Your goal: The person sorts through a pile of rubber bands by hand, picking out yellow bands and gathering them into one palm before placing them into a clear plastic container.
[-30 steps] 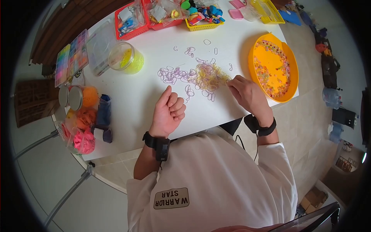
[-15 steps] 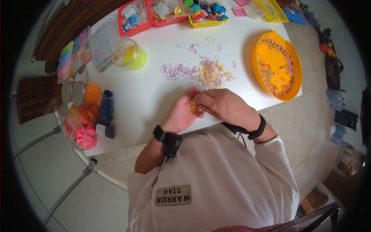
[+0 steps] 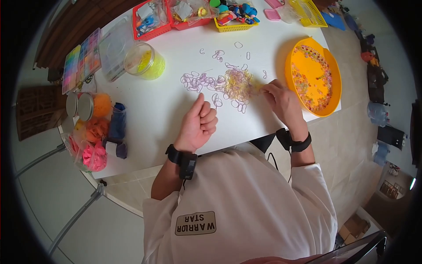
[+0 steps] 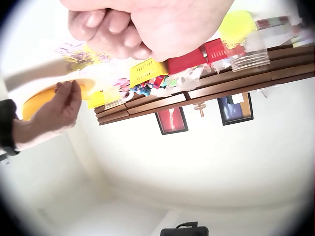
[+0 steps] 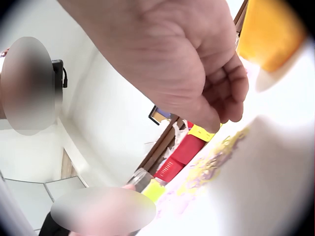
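Observation:
In the head view the left hand (image 3: 196, 125) is a loose fist with its thumb up, just below the purple bands (image 3: 193, 82); its curled fingers cover the yellow bundle seen there earlier. The right hand (image 3: 285, 105) is at the right edge of the mixed pile of yellow and purple bands (image 3: 238, 84), its thumb and fingertips pinched together at a yellow strand. In the right wrist view the right hand's (image 5: 216, 120) curled fingers come near the thumb; no band can be made out there. The left wrist view shows the left palm (image 4: 172, 24) and curled fingers close up.
An orange tray (image 3: 292, 83) of small beads stands to the right. A tub of yellow-green bits (image 3: 154, 66), bead boxes (image 3: 90, 50) and lidded jars (image 3: 102, 105) are at the left. Red (image 3: 154, 34) and yellow (image 3: 235, 28) baskets line the back. Single bands (image 3: 238, 45) lie behind the pile.
Half a second ago both hands met below the pile around a yellow bundle. They have since parted: the right hand moved out to the pile's right edge, the left moved slightly left and closed.

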### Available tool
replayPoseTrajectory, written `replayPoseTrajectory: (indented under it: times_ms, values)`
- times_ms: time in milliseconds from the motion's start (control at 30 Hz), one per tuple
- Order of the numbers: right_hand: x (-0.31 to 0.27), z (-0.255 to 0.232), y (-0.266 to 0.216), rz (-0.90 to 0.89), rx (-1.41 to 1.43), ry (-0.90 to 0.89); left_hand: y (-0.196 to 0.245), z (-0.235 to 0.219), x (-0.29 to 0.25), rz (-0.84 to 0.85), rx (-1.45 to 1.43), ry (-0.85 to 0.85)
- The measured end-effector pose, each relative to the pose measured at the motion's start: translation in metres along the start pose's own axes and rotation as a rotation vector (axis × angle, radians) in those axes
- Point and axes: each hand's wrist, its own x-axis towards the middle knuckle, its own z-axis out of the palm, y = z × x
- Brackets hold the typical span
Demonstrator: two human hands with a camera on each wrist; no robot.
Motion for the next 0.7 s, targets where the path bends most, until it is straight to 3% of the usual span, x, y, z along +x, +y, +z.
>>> replayPoseTrajectory:
  times_ms: [533,700]
  values:
    - [0.002,0.016,0.026,-0.064,-0.128,-0.013,0.003,-0.004,-0.006,0.038,-0.034,0.008]
    - [0.001,0.011,0.024,-0.037,-0.037,0.017,0.004,-0.004,-0.007,0.048,-0.049,-0.017]
